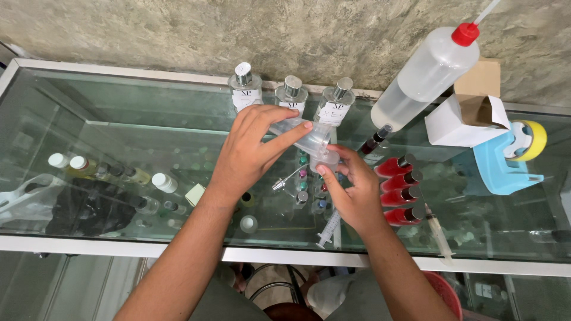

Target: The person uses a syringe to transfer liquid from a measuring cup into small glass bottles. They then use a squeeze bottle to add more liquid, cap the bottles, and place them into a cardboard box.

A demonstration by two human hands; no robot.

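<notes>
We are closing our left hand [250, 151] around a clear plastic funnel [309, 138], the forefinger lying along its rim, and tilting it so that its spout is meeting the mouth of a small clear bottle [325, 159]. Our right hand [352, 189] is gripping that bottle from below with curled fingers, holding it steady just above the glass counter [119, 113] near the middle of the view.

At 12 o'clock of the hands three square perfume bottles [292, 94] are standing along the wall. At 1 o'clock a large wash bottle [425, 76] with a red cap is leaning. At 3 o'clock four red vials [399, 190] are lying in a row, beside a blue tape dispenser [502, 163] and an open white box [464, 119]. At 6 o'clock a syringe [328, 229] is resting.

Our palms are covering most of the small bottle, so we cannot tell whether it is holding liquid. The items under the glass are blurring into reflections.
</notes>
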